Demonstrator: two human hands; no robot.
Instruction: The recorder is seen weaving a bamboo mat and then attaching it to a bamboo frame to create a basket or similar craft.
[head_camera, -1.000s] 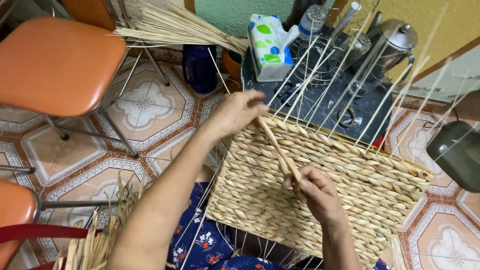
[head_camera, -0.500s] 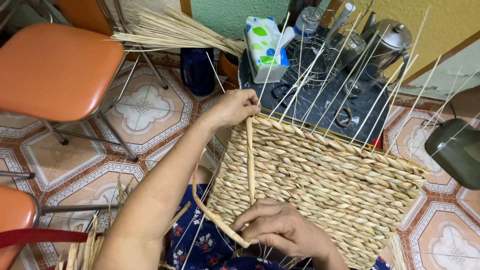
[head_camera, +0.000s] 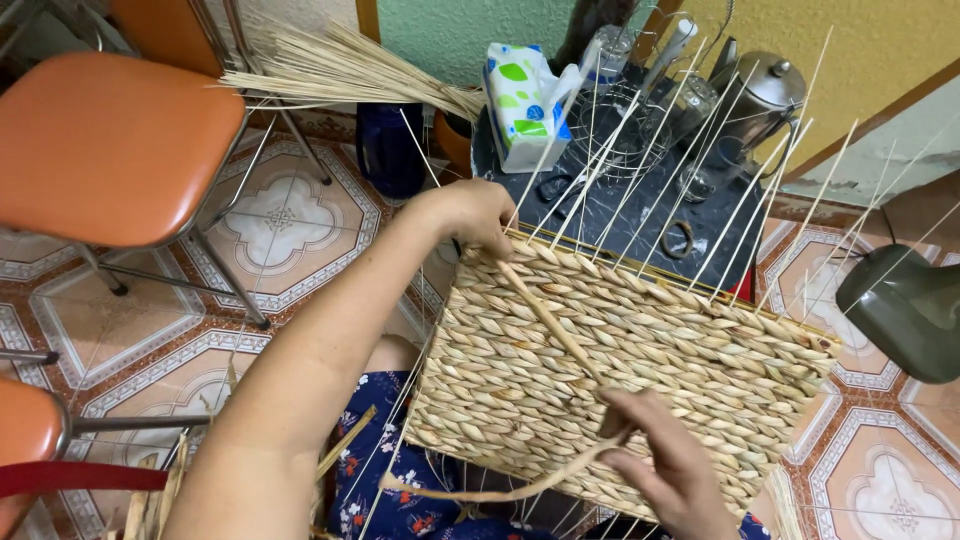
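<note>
orange chair (head_camera: 110, 140), tissue pack (head_camera: 520, 105), kettle (head_camera: 760, 95)

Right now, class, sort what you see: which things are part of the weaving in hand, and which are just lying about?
In use:
woven panel
loose strand
upright ribs
left hand
right hand

Lying about:
orange chair
tissue pack
metal kettle
straw bundle

Access above the woven panel (head_camera: 640, 370) is barred along its far edge by upright wire stakes (head_camera: 700, 190). Beyond them, the dark tray (head_camera: 640, 215) is crowded with a kettle (head_camera: 760, 100) and tissue pack (head_camera: 525, 100). Open tiled floor (head_camera: 290, 230) is left beside the orange chair (head_camera: 110, 140).
</note>
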